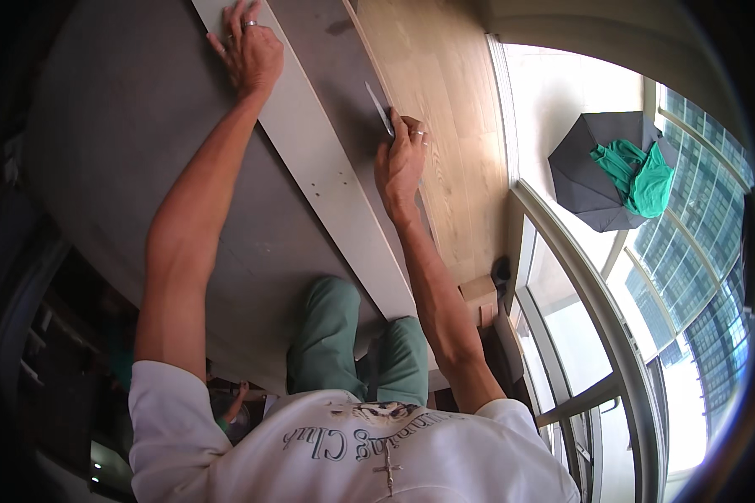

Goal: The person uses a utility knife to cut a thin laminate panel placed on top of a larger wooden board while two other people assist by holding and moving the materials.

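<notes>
A long, narrow light-grey board (306, 151) lies diagonally across a broad dark-grey surface (252, 235). My left hand (256, 54) rests on the board near its far end, fingers spread and a ring on one of them. To the right of the board, my right hand (403, 159) grips a slim pointed metal blade (375, 102) whose tip points away from me. Its handle is hidden in my fingers, so the exact kind of tool cannot be told. A few small holes show in the board about midway along. My knees, in green trousers (327, 327), are at the board's near end.
Wood-look flooring (436, 109) runs along the right side. Beyond a glazed sliding door frame (579, 310), an open dark umbrella (587, 168) has a green cloth (642, 176) draped over it. A small cardboard box (478, 293) stands by the door. Part of another person (235, 407) shows at lower left.
</notes>
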A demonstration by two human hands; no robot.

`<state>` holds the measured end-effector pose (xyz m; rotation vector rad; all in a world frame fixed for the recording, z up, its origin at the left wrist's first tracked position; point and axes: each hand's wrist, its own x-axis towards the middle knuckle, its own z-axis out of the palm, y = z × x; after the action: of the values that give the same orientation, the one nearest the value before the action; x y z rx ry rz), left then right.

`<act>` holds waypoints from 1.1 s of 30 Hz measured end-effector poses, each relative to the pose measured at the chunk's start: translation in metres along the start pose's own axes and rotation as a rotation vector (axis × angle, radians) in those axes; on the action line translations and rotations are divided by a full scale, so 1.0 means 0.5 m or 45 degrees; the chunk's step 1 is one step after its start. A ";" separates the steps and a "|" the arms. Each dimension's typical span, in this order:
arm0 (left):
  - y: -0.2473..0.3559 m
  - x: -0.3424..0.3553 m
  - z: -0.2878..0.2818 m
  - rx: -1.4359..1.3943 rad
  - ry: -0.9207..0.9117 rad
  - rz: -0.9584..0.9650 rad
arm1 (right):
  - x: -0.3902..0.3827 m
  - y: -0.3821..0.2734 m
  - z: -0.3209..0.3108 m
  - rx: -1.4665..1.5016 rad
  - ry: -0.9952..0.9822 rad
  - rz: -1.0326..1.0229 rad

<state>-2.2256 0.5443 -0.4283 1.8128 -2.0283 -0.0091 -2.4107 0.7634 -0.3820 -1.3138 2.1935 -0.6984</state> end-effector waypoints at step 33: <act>0.012 0.012 -0.015 0.005 -0.096 -0.072 | 0.099 0.004 -0.062 0.272 -0.512 0.294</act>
<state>-2.2295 0.5414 -0.4181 1.8985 -2.0280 -0.0911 -2.4527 0.7252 -0.3671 -0.9748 1.8491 -0.5107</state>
